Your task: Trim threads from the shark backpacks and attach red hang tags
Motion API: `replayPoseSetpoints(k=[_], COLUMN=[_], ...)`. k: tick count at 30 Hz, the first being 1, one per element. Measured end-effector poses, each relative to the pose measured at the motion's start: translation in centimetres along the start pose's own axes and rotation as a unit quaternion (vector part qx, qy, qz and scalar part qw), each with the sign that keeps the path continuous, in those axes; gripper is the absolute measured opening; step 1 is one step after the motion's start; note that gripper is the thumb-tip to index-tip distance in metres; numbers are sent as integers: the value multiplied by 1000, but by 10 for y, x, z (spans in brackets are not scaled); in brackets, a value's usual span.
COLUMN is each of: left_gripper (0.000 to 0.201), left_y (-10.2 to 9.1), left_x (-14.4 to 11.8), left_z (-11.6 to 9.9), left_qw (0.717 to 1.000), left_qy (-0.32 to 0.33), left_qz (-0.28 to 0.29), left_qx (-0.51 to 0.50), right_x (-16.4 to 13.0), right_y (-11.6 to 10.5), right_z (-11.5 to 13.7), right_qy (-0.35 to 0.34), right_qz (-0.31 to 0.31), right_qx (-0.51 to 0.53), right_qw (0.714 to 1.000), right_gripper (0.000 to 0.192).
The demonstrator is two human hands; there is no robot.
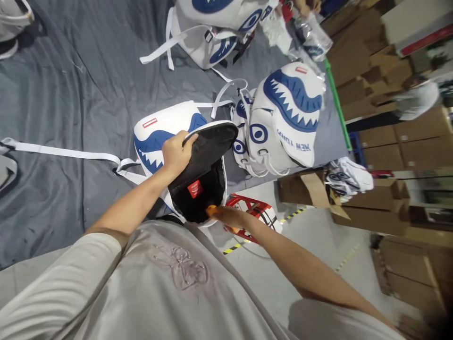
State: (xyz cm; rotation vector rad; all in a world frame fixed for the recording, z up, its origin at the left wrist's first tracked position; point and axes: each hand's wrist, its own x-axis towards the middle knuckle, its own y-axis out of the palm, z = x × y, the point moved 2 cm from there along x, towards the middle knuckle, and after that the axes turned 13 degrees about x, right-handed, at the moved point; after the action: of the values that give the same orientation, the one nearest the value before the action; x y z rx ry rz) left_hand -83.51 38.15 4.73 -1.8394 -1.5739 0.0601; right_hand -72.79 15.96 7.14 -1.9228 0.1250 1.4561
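Note:
A white backpack with a blue shark-mouth print lies on the grey cloth in front of me, its flap lifted and its black lining showing a red label. My left hand grips the raised black flap near its edge. My right hand reaches into the lower rim of the open bag with a small orange thing in its fingers; what that thing is I cannot tell. A long white strap trails left from the bag.
Two more shark-print backpacks rest on the grey cloth further off. A green table edge runs at right. Cardboard boxes stack to the right. A red frame stands on the floor below.

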Motion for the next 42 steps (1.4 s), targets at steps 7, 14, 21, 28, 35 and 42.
replayPoseSetpoints(k=[7, 14, 21, 28, 35, 42], left_gripper=[46, 45, 37, 38, 37, 33], left_y=[2, -3, -3, -5, -2, -3], left_x=[4, 2, -1, -3, -7, 2], left_z=[-3, -8, -19, -21, -18, -25], left_qw=[998, 996, 991, 992, 991, 988], left_qy=[39, 59, 97, 93, 108, 139], left_qz=[39, 70, 77, 76, 81, 69], left_qx=[-5, -14, -46, -25, 13, 14], right_x=[13, 13, 46, 92, 117, 119], right_y=[10, 24, 21, 50, 57, 59], right_z=[-4, -6, -12, 5, 6, 0], right_qy=[-27, -22, -48, -113, -128, -101], right_qz=[-15, -99, -200, -248, -301, -355], right_qx=[-56, -71, -36, 33, 131, 198], right_qw=[998, 992, 978, 961, 936, 908], right_gripper=[39, 37, 44, 49, 44, 39])
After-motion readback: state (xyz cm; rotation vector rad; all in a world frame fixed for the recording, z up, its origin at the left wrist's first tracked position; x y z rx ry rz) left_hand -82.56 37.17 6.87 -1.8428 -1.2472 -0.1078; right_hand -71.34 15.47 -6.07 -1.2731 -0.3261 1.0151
